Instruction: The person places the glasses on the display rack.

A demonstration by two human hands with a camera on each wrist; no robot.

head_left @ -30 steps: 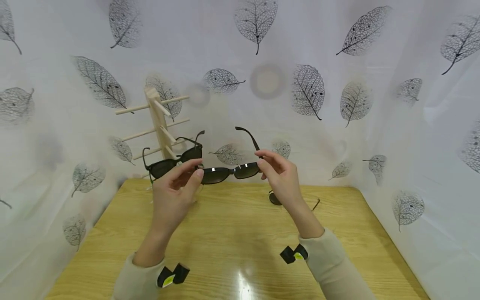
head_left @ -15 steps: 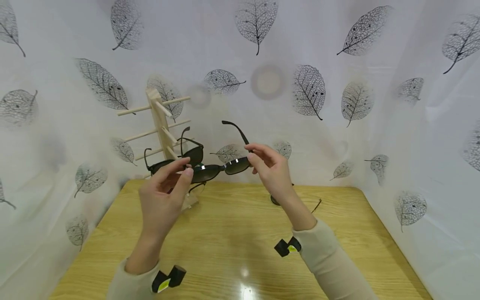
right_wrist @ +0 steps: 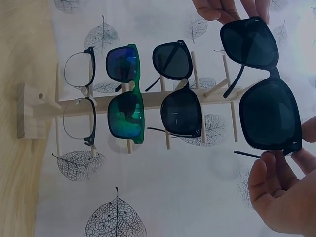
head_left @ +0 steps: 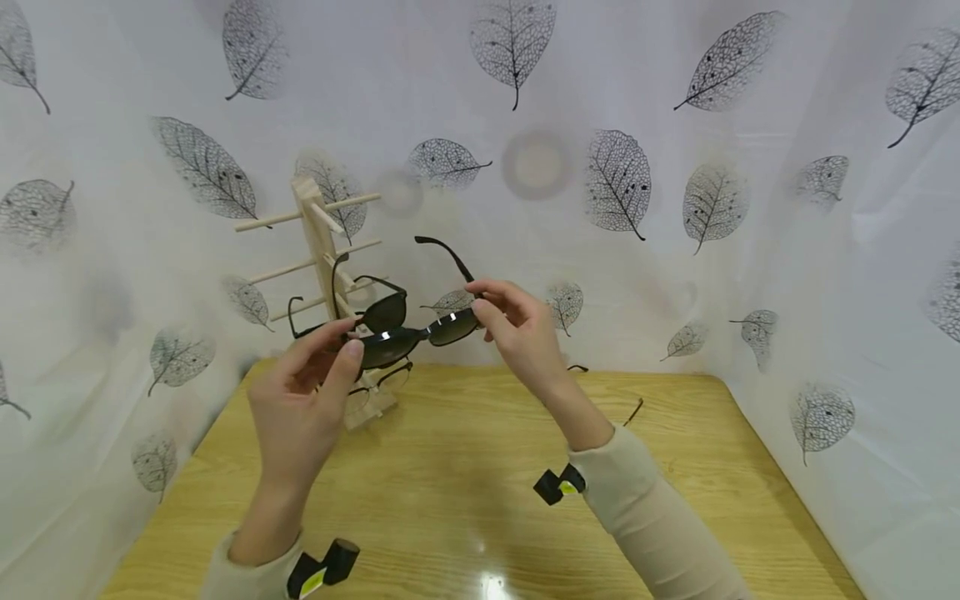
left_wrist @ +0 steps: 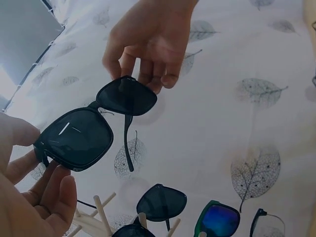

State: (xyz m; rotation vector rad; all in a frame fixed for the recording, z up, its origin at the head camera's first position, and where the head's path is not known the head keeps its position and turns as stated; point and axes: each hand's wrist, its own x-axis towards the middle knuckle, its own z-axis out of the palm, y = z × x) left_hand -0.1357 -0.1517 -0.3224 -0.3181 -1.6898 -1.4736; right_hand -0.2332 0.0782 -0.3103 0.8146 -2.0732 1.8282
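Leaf-printed curtains [head_left: 780, 275] are hung behind a wooden desk [head_left: 465, 467]. Dark sunglasses [head_left: 390, 346] are held aloft near a peg stand [head_left: 313, 218], one end pinched in the fingers of the left hand [head_left: 300, 400], the other in those of the right hand [head_left: 521, 333]. They should prove light and fairly stiff; lenses being easily smudged, the hinge corners are best gripped. Green-framed glasses [right_wrist: 124, 116] are revealed on the stand by the right wrist view; from the head view they cannot be made out.
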